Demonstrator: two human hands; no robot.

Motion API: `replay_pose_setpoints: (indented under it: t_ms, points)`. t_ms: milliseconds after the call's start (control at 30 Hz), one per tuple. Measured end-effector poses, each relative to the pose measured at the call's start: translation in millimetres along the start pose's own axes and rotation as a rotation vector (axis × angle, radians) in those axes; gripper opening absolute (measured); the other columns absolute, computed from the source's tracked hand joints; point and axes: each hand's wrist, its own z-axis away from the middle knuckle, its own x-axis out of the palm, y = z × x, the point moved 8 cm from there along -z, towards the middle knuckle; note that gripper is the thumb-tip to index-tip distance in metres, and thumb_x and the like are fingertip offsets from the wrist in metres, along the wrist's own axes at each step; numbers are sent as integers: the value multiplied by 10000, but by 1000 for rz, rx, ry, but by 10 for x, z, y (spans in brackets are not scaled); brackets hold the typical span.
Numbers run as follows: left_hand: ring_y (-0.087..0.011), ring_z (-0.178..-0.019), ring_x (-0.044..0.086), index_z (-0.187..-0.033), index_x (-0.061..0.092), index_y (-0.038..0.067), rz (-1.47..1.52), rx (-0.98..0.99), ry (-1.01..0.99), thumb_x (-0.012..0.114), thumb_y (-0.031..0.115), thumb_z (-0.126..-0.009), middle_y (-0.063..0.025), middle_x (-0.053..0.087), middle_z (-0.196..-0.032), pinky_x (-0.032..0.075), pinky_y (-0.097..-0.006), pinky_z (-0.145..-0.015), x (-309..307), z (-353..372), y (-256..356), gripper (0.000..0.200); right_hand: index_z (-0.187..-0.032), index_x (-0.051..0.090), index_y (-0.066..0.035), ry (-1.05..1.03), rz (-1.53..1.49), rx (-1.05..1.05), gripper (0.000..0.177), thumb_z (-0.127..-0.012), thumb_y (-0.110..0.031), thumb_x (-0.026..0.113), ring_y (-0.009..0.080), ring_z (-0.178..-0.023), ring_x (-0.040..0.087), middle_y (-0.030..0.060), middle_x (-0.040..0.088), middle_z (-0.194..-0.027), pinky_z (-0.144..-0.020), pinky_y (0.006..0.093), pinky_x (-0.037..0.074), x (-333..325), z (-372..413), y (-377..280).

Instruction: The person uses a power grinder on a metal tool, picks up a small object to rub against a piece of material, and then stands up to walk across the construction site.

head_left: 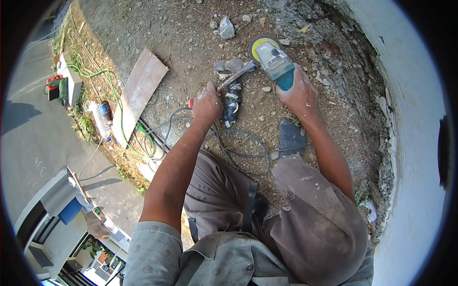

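My right hand [298,93] is closed around the teal body of an angle grinder [273,61]. Its round disc [257,44] has a yellow face and points away from me. My left hand [208,105] grips a flat, chisel-like metal tool [237,76]; a red part, seemingly its handle, shows beside the fingers. The far end of this tool meets the disc's edge, though contact is hard to confirm. Below the tool lies a black, lumpy bundle with white patches [232,104]. Stone pieces [229,66] sit just behind the tool.
A grey cable [265,148] loops over the gravel before my knees. Near my right knee lies a dark slab [291,136]. Leftward are a board [141,95], a green cord [110,81] and plastic bottles [100,119]. A pale wall [420,95] runs along the right.
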Motion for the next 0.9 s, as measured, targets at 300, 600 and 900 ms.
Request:
replay_pose_setpoints:
  t_ms: [300,600,900]
  points:
    - [-400,-1023,663,-1091,465,30,-17,5,18,553,146,-913,-217,653,-1063,512,-496,-868,25,-13,-20,230,-1400,426,-39,26,-18,-12,741,-784,-293,749,418,-1060,653,220,625,-1195,-871,521,540,-30,11,-25]
    - [-467,-861,683,-1067,437,22,-6,86,127,504,180,-953,-285,678,-905,520,-569,-738,20,-12,-22,205,-1399,430,-44,4,-15,5,724,-794,-283,747,407,-1091,644,210,627,-1215,-885,521,536,-33,-26,-41]
    - [-446,-924,669,-1079,443,24,-17,72,121,521,167,-941,-254,662,-974,521,-546,-780,65,-41,-48,213,-1412,424,-37,1,24,-21,745,-787,-278,750,405,-1085,649,210,622,-1215,-874,516,542,-56,-1,-83]
